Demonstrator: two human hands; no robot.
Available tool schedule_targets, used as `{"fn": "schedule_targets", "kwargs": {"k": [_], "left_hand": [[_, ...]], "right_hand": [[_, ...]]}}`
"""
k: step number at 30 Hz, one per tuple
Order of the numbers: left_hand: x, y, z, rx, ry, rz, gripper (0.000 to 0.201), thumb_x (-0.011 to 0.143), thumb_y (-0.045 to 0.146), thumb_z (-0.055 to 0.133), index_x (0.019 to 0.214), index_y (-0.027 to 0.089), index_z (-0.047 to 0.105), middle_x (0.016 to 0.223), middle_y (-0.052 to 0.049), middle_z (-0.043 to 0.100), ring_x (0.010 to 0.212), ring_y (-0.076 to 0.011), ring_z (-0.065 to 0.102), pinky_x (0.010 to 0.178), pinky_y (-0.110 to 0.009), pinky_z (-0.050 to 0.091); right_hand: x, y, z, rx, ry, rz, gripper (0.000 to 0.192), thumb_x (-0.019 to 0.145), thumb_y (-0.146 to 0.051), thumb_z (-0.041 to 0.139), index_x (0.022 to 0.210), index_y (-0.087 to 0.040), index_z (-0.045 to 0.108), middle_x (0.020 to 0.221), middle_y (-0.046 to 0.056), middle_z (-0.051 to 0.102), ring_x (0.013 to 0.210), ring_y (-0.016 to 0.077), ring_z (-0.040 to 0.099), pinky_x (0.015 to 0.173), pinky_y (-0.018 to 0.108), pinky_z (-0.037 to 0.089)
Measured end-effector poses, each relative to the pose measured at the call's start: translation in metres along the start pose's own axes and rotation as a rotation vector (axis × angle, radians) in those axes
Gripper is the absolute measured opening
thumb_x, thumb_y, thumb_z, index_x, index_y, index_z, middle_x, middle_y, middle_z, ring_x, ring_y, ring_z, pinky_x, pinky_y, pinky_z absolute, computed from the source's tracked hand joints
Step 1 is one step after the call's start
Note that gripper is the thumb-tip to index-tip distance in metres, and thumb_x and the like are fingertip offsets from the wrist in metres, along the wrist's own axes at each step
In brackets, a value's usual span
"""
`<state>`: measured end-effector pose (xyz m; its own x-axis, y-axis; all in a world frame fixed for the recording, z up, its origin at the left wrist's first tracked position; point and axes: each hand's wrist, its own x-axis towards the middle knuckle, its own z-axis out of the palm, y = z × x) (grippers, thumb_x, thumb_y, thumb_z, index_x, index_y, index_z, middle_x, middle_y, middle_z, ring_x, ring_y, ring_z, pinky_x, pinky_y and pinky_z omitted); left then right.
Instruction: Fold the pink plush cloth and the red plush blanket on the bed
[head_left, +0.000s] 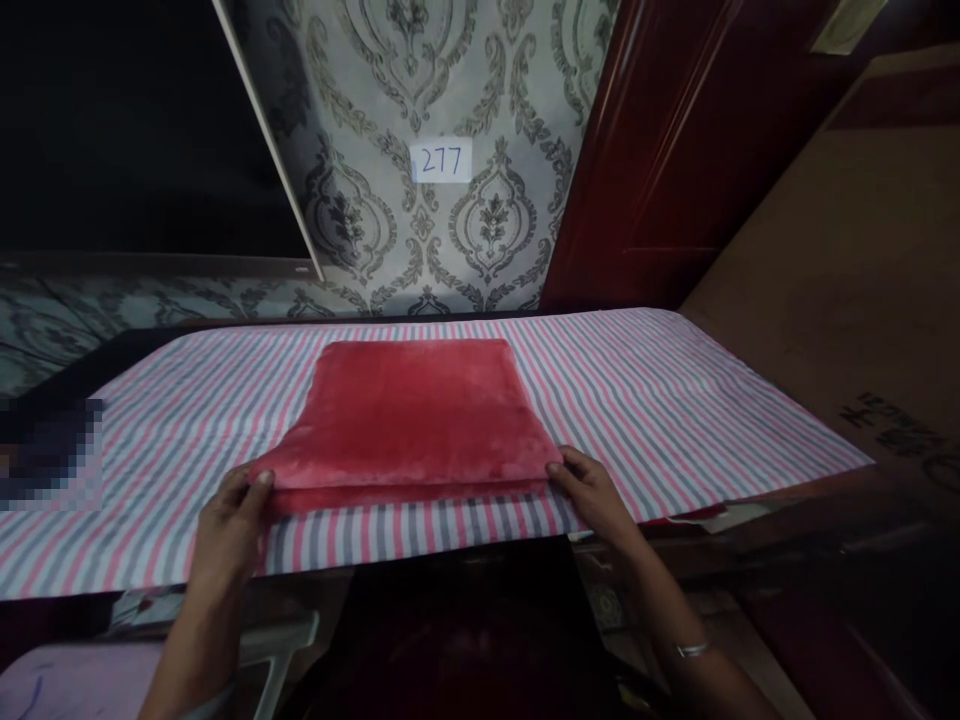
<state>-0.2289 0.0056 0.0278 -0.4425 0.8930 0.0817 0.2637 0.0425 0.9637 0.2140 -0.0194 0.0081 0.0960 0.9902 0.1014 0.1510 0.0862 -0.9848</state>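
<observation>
1. Red towel (416,415), folded into a flat rectangle, lies on the striped cloth (675,400) that covers the surface, between both hands and reaching away from them toward the wall.
2. Left hand (236,510) grips the towel's near left corner, thumb on top, fingers tucked under the folded edge.
3. Right hand (589,490) pinches the near right corner, fingertips on the top layer; a thin bracelet (691,649) sits on that wrist.
4. Towel's near edge shows stacked layers, running straight from one hand to the other.
5. Beyond the towel, well past both hands: patterned wallpaper with a paper label (441,160) reading 277.
6. Right of the right hand, farther back: a dark red door (660,150).
</observation>
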Motion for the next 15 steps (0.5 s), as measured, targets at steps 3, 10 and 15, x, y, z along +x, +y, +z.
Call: {"fn": "schedule_targets", "kwargs": {"k": [3,10,15], "left_hand": [[-0.005,0.003,-0.002,0.05,-0.025,-0.04,0.048,0.066,0.064,0.073,0.085,0.021,0.066,0.084,0.0,0.068,0.084,-0.0208,0.06,0.079,-0.03,0.049],[-0.014,0.007,-0.002,0.107,-0.118,0.045,0.055,0.063,0.057,0.075,0.105,0.024,0.065,0.112,-0.003,0.069,0.106,-0.0262,0.062,0.094,-0.035,0.048],[-0.009,-0.005,-0.007,0.254,-0.067,0.099,0.053,0.065,0.057,0.069,0.105,0.023,0.065,0.092,-0.001,0.07,0.084,-0.0224,0.064,0.081,-0.034,0.051]], "right_hand": [[-0.004,0.003,0.002,0.045,-0.05,0.025,0.034,0.078,-0.055,0.07,0.083,-0.021,0.067,0.072,-0.001,0.058,0.066,0.0159,0.052,0.064,0.027,0.045],[-0.014,0.01,0.007,0.099,-0.017,0.055,0.049,0.073,-0.048,0.076,0.113,-0.022,0.063,0.106,0.006,0.069,0.094,0.0223,0.063,0.085,0.034,0.05],[-0.019,0.006,0.011,-0.007,-0.027,0.062,0.033,0.076,-0.049,0.072,0.09,-0.02,0.065,0.08,0.001,0.064,0.076,0.0182,0.058,0.07,0.029,0.047]]}}
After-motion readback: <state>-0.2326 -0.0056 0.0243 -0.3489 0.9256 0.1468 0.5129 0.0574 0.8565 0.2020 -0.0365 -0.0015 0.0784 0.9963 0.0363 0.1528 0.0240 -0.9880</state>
